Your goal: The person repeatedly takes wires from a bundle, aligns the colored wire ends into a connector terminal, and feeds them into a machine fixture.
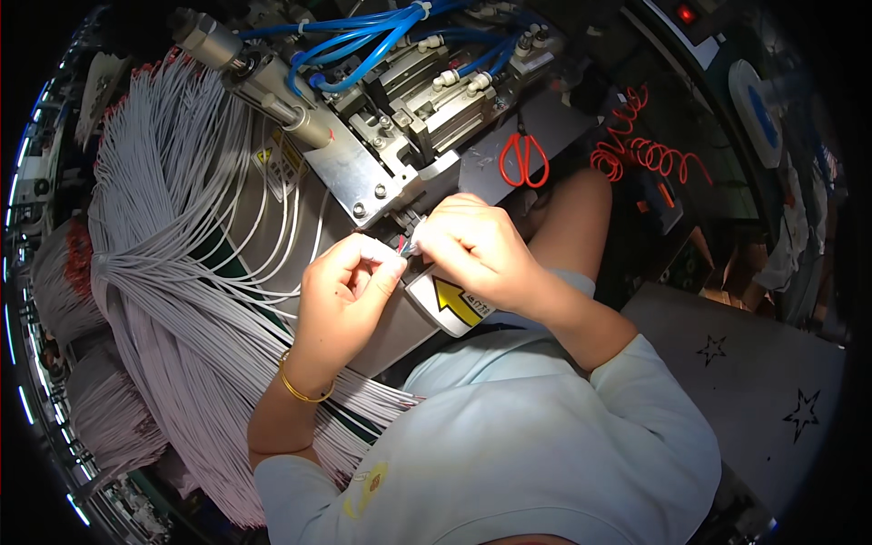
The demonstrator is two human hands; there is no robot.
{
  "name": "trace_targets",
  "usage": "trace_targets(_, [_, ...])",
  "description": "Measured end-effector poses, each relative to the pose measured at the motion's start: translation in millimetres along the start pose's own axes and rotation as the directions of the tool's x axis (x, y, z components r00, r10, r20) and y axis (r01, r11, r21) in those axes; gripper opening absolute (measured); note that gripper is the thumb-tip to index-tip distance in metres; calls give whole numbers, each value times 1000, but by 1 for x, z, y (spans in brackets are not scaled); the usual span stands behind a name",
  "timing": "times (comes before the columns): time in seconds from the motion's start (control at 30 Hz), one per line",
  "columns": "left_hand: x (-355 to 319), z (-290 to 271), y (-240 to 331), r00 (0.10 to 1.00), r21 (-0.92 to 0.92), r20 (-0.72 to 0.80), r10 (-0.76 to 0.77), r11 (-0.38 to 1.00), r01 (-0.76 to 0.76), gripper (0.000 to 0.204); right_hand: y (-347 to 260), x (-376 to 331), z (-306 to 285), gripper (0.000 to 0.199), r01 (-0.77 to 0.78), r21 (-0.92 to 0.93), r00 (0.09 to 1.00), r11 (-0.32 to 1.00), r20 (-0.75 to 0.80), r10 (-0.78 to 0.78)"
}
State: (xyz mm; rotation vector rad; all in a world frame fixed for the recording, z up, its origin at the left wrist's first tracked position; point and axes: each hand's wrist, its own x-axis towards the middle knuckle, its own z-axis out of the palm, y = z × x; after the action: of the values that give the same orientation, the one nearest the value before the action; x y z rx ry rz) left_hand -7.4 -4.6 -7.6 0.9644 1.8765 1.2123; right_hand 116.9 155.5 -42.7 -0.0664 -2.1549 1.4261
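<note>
My left hand [341, 295] is closed in a pinch, thumb against forefinger, on thin coloured wires [402, 245], with a red strand showing. Close beside it, my right hand [477, 250] has its fingers pressed together at the other end of these wires; the exact tips are hidden. Both hands are just in front of a metal press machine [350, 173] with cylinders and a dark tool at its front. Under my right hand is a white cover [431, 309] with a yellow arrow label. A gold bangle rings my left wrist.
A large bundle of grey cables [182, 282] spreads along the left, some strands looping toward the machine. Blue air hoses [368, 45] run over its top. Red-handled scissors [524, 163] lie on a grey plate to the right, near a coiled red hose [627, 150].
</note>
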Motion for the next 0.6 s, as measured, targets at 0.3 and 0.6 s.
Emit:
trace_targets(0.3, [2, 2, 0, 999, 136, -45, 29, 990, -23, 8, 2, -5, 10, 12, -60, -67, 990, 996, -128, 51])
trace_targets(0.6, [-2, 7, 4, 977, 679, -37, 208, 723, -128, 12, 27, -4, -1, 18, -269, -141, 962, 953, 9, 273])
